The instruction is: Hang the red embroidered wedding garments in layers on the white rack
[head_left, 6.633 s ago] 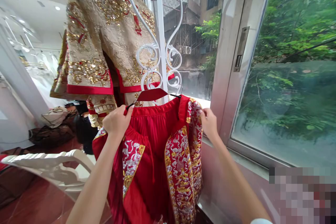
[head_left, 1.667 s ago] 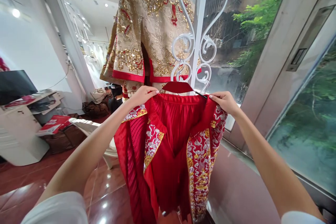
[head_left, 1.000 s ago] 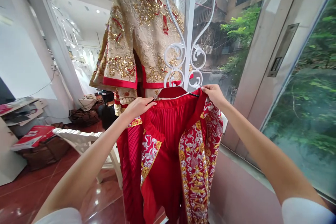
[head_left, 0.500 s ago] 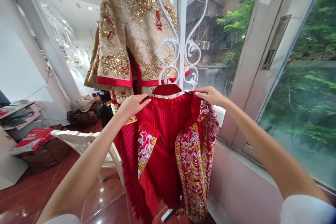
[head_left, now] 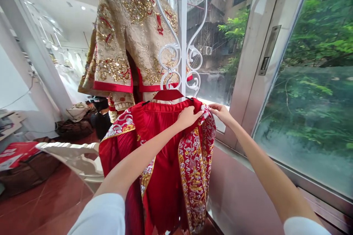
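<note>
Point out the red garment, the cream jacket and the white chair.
Red garment (head_left: 193, 165), head view: silver-and-gold embroidery.
Cream jacket (head_left: 143, 46), head view: body fabric beside the sleeve.
White chair (head_left: 68, 149), head view: top of the backrest.

No readable text from where I'm standing. Closest thing: red package (head_left: 18, 155) at left, on the brown bag (head_left: 33, 174). White marks on its top, might be print, too blurred to make out letters or digits. Outdoor AC unit (head_left: 207, 50), far side beyond the window (head_left: 220, 77): too small to read.
</note>
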A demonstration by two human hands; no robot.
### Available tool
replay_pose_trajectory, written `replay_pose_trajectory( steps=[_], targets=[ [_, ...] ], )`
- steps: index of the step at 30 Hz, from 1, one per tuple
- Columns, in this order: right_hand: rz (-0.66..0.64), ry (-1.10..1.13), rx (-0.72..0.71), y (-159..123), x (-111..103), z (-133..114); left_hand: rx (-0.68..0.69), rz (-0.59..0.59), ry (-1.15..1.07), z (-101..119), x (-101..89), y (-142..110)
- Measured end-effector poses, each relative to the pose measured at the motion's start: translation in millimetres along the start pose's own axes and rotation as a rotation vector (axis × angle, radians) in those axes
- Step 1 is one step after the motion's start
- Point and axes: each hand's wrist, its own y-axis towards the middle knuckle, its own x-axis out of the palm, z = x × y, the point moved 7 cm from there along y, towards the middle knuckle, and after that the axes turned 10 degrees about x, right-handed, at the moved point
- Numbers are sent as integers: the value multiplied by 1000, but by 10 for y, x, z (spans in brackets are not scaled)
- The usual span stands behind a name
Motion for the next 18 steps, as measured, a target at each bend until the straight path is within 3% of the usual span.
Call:
replay_pose_trajectory(
  steps=[2, 5, 10, 12, 15, 18],
  targets=[
    [-8, 101, -13, -29, 41, -19, -43, -1, -114, -67, 40, 96],
    [-18, 281, 25, -89, 79, -4, -1, -26, -146, -38, -60, 142],
    [-14, 370, 72, -148, 74, -32, 350, 15, 246, 427, -438, 158],
    [-15, 385, 84, -149, 56, -62, 418, 18, 352, 539, -520, 201],
    [-12, 405, 114, -143, 28, -85, 343, -50, 278, 493, -541, 326],
    [-30, 425, 151, -140, 29, -80, 213, -150, 43, 383, -480, 422]
  ],
)
